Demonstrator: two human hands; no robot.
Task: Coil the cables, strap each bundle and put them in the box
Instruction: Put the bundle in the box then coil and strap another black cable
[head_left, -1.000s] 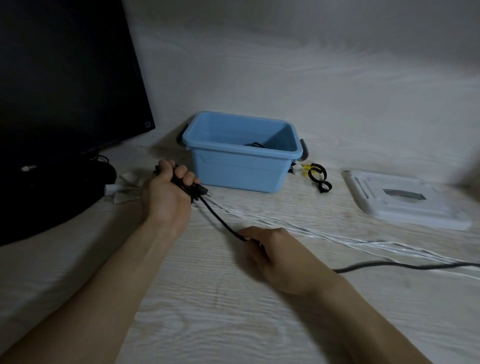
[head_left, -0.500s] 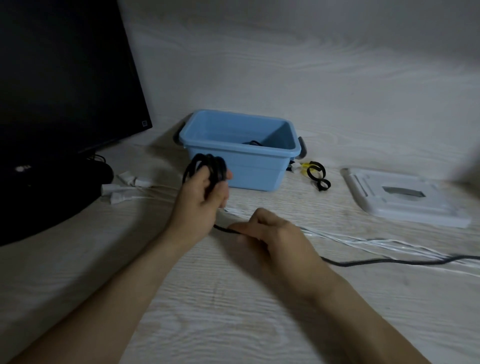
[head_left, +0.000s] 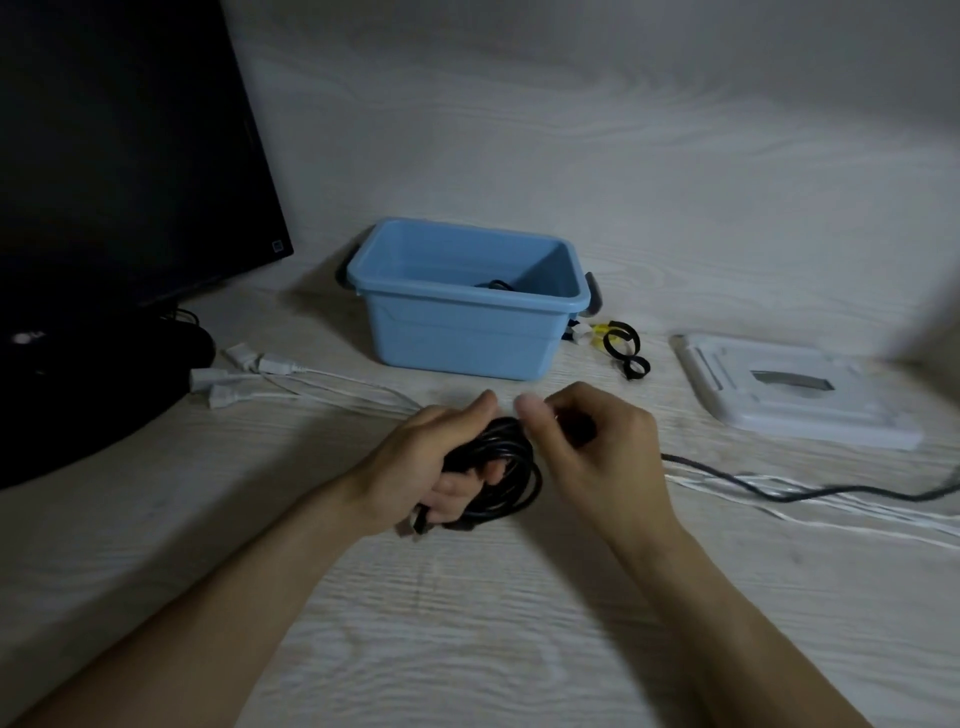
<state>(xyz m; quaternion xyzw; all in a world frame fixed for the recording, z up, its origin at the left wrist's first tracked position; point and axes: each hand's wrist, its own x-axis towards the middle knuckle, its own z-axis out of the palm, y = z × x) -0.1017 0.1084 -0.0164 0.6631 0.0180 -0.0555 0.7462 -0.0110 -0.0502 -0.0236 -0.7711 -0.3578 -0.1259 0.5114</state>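
Desk pale woodgrain, dim room, monitor apparently dark

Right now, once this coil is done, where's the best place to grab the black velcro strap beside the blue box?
Pinch the upright open loop of the black velcro strap, coming from above on the right side of the blue plastic box. Its lower part lies flat on the table, harder to pinch.

We see a light blue box, a black cable, white cables, a white lid, black-and-yellow straps, and a pale wood-grain bench.
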